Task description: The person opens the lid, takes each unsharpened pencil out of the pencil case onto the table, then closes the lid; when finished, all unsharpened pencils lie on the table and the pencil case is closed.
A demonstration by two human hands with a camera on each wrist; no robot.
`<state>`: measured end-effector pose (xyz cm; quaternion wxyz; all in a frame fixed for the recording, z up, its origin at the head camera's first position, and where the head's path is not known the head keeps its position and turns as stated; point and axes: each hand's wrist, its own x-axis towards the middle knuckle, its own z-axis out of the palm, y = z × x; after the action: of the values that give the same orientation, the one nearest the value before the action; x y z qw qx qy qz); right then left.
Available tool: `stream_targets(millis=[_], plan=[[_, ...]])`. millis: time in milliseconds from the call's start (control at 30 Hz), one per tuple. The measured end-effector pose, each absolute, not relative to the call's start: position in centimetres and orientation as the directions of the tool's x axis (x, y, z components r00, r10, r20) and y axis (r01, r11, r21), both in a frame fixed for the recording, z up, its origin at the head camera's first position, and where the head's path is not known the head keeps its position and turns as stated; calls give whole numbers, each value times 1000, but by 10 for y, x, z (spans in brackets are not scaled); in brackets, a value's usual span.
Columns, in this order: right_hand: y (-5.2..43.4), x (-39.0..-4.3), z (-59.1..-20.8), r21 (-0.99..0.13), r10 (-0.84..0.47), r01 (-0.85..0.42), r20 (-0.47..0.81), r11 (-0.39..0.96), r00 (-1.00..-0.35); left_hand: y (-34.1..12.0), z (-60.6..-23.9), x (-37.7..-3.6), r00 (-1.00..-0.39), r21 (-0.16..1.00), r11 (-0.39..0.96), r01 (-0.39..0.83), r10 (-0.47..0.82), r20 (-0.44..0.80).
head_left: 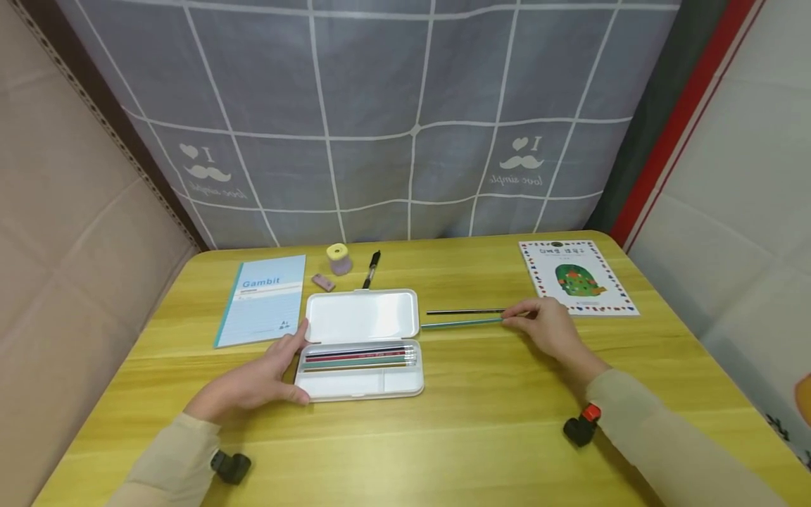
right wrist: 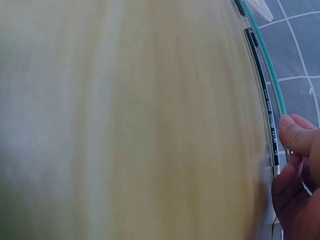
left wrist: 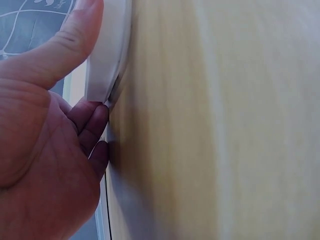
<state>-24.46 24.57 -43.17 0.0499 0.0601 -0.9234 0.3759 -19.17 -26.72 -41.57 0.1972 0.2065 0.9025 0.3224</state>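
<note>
An open white pencil case (head_left: 361, 345) lies mid-table with several pencils (head_left: 357, 356) in its tray. My left hand (head_left: 260, 377) holds the case's left edge, thumb on the lid corner; the left wrist view shows thumb and fingers (left wrist: 92, 127) around the white case edge (left wrist: 107, 55). To the right of the case lie a black pencil (head_left: 465, 311) and a teal pencil (head_left: 461, 323). My right hand (head_left: 548, 327) pinches the teal pencil's right end; the right wrist view shows the fingertips (right wrist: 295, 137) on the teal pencil (right wrist: 265, 60), beside the black pencil (right wrist: 267, 107).
A blue Gambit notebook (head_left: 262, 299) lies at the left. Behind the case are a yellow-topped sharpener (head_left: 338, 258), a pink eraser (head_left: 323, 282) and a black pen (head_left: 371, 269). A booklet with a green picture (head_left: 576, 277) sits at the right. A grey checked curtain (head_left: 393, 120) backs the wooden table (head_left: 443, 436).
</note>
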Motion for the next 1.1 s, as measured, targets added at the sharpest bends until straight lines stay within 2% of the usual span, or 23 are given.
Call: stream_targets(millis=[367,1100], plan=[[245,-245,-436,-653,-74,-138,125,745,-989,-267,-416,-191,-838,684,693,229,498,-224],[244,-240,-438,-626,-75,-172,179,761,-981,-267,-419,-192,-828,657,695,291,527,-191]])
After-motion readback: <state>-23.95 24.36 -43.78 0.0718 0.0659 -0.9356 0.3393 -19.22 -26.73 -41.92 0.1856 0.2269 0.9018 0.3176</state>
